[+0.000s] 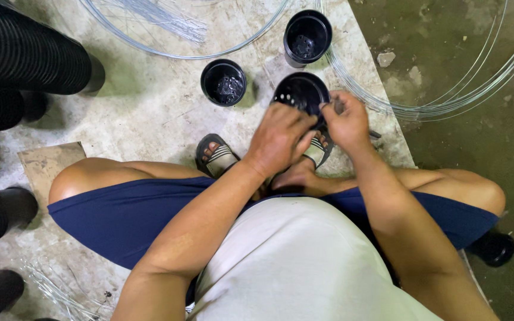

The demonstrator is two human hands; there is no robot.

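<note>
1. Both hands meet over a small round black plastic pot with holes (297, 93), held tilted just above the person's feet.
2. Left hand (279, 138) is curled around the near rim of the pot, fingers closed on it.
3. Right hand (345, 122) grips the pot's right edge, thumb and fingers pinched together; possibly a thin wire is between them, too small to tell.
4. Pot sits in the air between the two hands, in front of the knees, its perforated side facing up towards the camera.
5. Two more black plastic pots stand upright on the pale concrete floor (150, 107): one (223, 82) just left of the held pot, one (307, 37) further away behind it.
6. Loops of thin silver wire (447, 107) lie on the floor to the right, another wire coil (179, 54) at the top.
7. Grey striped sandals (216, 156) are on the feet, partly hidden under the hands.
8. Stacks of black pots (25, 59) lie at the left edge.
</note>
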